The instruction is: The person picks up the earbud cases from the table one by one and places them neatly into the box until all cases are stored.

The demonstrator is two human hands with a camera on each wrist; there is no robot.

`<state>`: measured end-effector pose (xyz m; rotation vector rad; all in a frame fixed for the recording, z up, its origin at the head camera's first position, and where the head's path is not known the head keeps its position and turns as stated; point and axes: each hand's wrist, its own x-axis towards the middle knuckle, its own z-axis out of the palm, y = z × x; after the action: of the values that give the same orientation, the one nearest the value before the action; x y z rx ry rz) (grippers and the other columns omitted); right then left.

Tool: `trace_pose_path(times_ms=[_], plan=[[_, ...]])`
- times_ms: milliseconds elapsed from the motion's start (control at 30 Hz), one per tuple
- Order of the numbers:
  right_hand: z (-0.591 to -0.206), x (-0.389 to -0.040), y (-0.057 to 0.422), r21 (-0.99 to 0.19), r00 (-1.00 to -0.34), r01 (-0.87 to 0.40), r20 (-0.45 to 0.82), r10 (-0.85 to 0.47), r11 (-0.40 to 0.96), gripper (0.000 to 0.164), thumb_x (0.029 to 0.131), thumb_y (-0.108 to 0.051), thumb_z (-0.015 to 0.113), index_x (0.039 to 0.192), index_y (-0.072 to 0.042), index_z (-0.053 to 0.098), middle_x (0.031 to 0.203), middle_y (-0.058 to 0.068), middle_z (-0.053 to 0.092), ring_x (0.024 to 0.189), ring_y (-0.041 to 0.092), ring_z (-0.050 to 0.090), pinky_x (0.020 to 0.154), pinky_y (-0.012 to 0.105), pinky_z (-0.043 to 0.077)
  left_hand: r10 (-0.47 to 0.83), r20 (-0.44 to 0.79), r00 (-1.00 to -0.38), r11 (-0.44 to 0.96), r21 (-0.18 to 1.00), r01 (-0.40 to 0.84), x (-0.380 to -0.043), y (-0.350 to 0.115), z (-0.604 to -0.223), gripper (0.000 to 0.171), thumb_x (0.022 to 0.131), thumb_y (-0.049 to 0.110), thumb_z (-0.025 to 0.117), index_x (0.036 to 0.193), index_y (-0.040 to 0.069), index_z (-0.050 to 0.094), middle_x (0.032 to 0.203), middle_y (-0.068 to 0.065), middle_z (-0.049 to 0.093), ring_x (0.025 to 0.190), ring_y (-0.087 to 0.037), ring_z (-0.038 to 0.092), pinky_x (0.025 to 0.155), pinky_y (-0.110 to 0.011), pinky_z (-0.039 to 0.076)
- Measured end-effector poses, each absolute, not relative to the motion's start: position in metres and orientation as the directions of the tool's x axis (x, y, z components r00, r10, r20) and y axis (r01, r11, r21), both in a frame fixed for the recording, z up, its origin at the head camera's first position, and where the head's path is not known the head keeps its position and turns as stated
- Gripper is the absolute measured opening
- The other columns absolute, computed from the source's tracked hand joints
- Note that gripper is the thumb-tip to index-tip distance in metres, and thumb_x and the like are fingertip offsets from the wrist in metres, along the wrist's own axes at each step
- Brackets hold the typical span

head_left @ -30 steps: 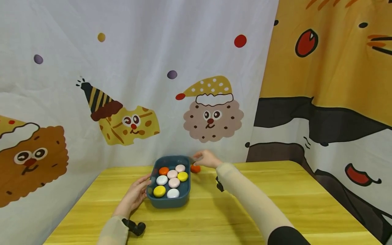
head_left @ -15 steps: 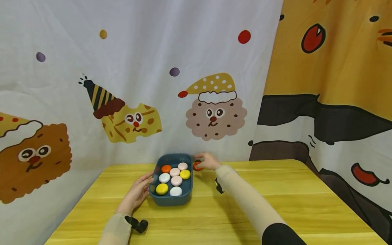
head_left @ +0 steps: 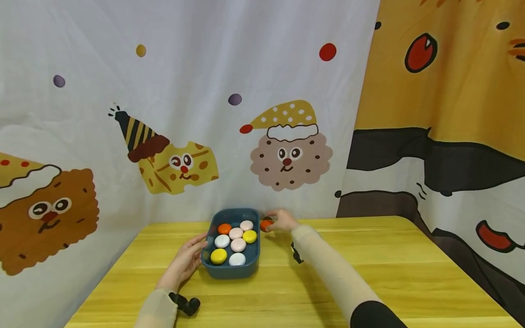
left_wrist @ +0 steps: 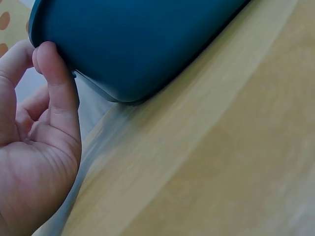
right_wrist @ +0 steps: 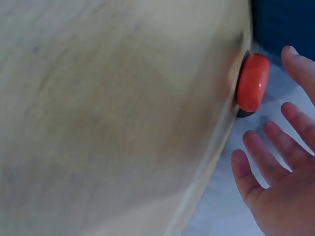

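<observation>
A blue plastic box (head_left: 230,272) stands on the table, holding several glossy, rounded discs. They include an orange disc (head_left: 224,228), a yellow disc (head_left: 218,256), a white disc (head_left: 237,259) and a pink disc (head_left: 238,244). My left hand (head_left: 186,260) grips its left rim, thumb against the outer wall in the left wrist view. Outside the right wall, another orange disc (right_wrist: 253,82) lies by the table's far edge, with a dark rounded edge showing behind it. Close beside it is my right hand (head_left: 284,221), fingers spread and apart from the disc in the right wrist view.
A wood-patterned tabletop (head_left: 369,264) extends around the box. Directly behind its far edge hangs a white curtain (head_left: 197,82) printed with cartoon food. An orange and dark printed cloth (head_left: 451,105) hangs on the right.
My right hand has come down from above the loose orange disc to right beside it. My left hand stays on the box rim. The head view has shifted slightly.
</observation>
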<state>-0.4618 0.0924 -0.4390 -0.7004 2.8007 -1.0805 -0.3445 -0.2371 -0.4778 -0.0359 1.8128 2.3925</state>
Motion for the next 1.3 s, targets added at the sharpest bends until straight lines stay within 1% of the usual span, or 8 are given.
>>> trace_pose_path(times_ms=[133, 333, 467, 700, 1033, 1133, 1300], plan=[[-0.443, -0.465, 0.088, -0.613, -0.897, -0.399, 0.108, -0.428, 0.682, 0.057, 0.077, -0.012, 0.081, 0.128, 0.004, 0.06, 0.128, 0.018, 0.059, 0.119, 0.034, 0.052, 0.101, 0.047, 0.041, 0.083, -0.109, -0.991, -0.261, 0.957, -0.127, -0.344, -0.237, -0.479, 0.058, 0.097, 0.014, 0.058, 0.15, 0.005, 0.036, 0.108, -0.003, 0.065, 0.064, -0.006, 0.057, 0.053, -0.018, 0.046], [-0.452, -0.476, 0.083, -0.559, -0.898, -0.418, 0.133, -0.42, 0.716, 0.053, 0.074, -0.017, 0.084, 0.121, -0.002, 0.066, 0.121, 0.012, 0.063, 0.111, 0.03, 0.057, 0.096, 0.043, 0.045, 0.118, -0.07, -0.991, -0.275, 0.956, -0.1, -0.346, -0.238, -0.476, 0.062, 0.098, 0.013, 0.058, 0.151, 0.0, 0.028, 0.103, -0.001, 0.067, 0.063, -0.005, 0.058, 0.053, -0.019, 0.048], [-0.459, -0.481, 0.082, -0.526, -0.898, -0.425, 0.142, -0.417, 0.736, 0.052, 0.073, -0.018, 0.084, 0.12, -0.003, 0.067, 0.119, 0.012, 0.064, 0.109, 0.029, 0.057, 0.093, 0.041, 0.046, 0.112, -0.069, -0.991, -0.277, 0.956, -0.098, -0.345, -0.237, -0.475, 0.063, 0.097, 0.013, 0.058, 0.151, 0.0, 0.029, 0.102, 0.0, 0.068, 0.065, -0.005, 0.06, 0.054, -0.019, 0.048], [-0.464, -0.483, 0.081, -0.523, -0.913, -0.391, 0.115, -0.391, 0.758, 0.053, 0.074, -0.017, 0.083, 0.122, -0.003, 0.066, 0.121, 0.014, 0.062, 0.11, 0.031, 0.056, 0.095, 0.043, 0.044, 0.11, -0.083, -0.99, -0.28, 0.954, -0.111, -0.345, -0.235, -0.474, 0.062, 0.097, 0.011, 0.058, 0.151, 0.0, 0.03, 0.101, -0.001, 0.068, 0.068, -0.006, 0.062, 0.055, -0.02, 0.049], [-0.466, -0.483, 0.078, -0.508, -0.915, -0.395, 0.145, -0.376, 0.766, 0.048, 0.071, -0.013, 0.084, 0.115, -0.002, 0.07, 0.112, 0.012, 0.066, 0.098, 0.028, 0.059, 0.088, 0.04, 0.048, 0.12, -0.091, -0.989, -0.293, 0.948, -0.123, -0.345, -0.236, -0.475, 0.06, 0.098, 0.01, 0.057, 0.151, 0.001, 0.03, 0.1, -0.001, 0.068, 0.067, -0.006, 0.062, 0.055, -0.019, 0.049], [-0.466, -0.481, 0.078, -0.521, -0.918, -0.389, 0.146, -0.37, 0.76, 0.047, 0.07, -0.011, 0.085, 0.114, -0.002, 0.07, 0.112, 0.012, 0.066, 0.097, 0.027, 0.059, 0.087, 0.04, 0.048, 0.119, -0.088, -0.989, -0.292, 0.949, -0.12, -0.344, -0.236, -0.475, 0.06, 0.098, 0.011, 0.056, 0.151, 0.001, 0.03, 0.098, -0.001, 0.068, 0.065, -0.006, 0.061, 0.054, -0.019, 0.049], [-0.463, -0.478, 0.079, -0.547, -0.926, -0.364, 0.124, -0.356, 0.754, 0.044, 0.071, -0.009, 0.084, 0.112, -0.003, 0.071, 0.113, 0.012, 0.066, 0.099, 0.027, 0.058, 0.088, 0.038, 0.048, 0.114, -0.08, -0.99, -0.29, 0.95, -0.111, -0.343, -0.237, -0.477, 0.06, 0.098, 0.011, 0.057, 0.151, 0.001, 0.03, 0.099, 0.0, 0.068, 0.065, -0.006, 0.061, 0.055, -0.019, 0.048]])
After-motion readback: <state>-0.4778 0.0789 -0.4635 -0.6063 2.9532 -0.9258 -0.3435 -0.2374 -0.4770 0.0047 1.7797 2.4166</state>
